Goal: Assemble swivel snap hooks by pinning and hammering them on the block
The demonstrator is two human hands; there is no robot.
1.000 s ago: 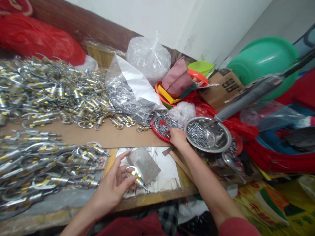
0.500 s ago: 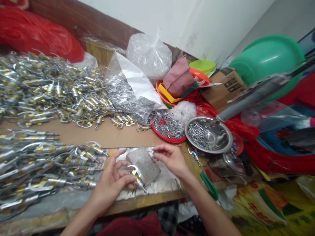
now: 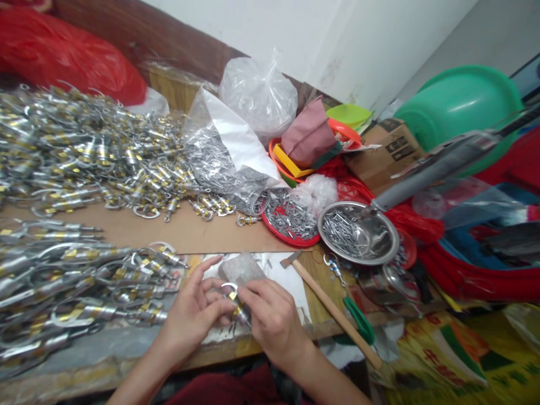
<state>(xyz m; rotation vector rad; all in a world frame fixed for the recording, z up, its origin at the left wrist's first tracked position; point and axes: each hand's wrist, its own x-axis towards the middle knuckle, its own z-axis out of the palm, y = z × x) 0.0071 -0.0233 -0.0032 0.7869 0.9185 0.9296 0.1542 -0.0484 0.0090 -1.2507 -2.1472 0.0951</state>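
Between its thumb and fingers, my left hand [image 3: 189, 318] grips a small silver and yellow metal fitting [image 3: 233, 296] with a curved hook at its upper end. My right hand [image 3: 272, 320] is closed in a pinch against the fitting's right side; whatever is between those fingertips is hidden. Just behind the fitting, a grey metal block [image 3: 241, 267] lies on white paper [image 3: 297, 284]. To the right of my right hand rests a hammer [image 3: 331, 306] with a wooden handle, its head on the paper.
Rows of similar fittings [image 3: 84, 281] lie at left, with a large heap [image 3: 93, 146] behind. A steel bowl [image 3: 390, 247] of pins, a red tray [image 3: 291, 239] of small metal parts and green-handled scissors [image 3: 360, 320] are at right. A grey metal rod [image 3: 434, 166] slants over the bowl.
My right hand has moved left and down from beside the block to the fitting in my left hand. The hammer, hidden before behind my right arm, now shows. My left hand keeps its hold.
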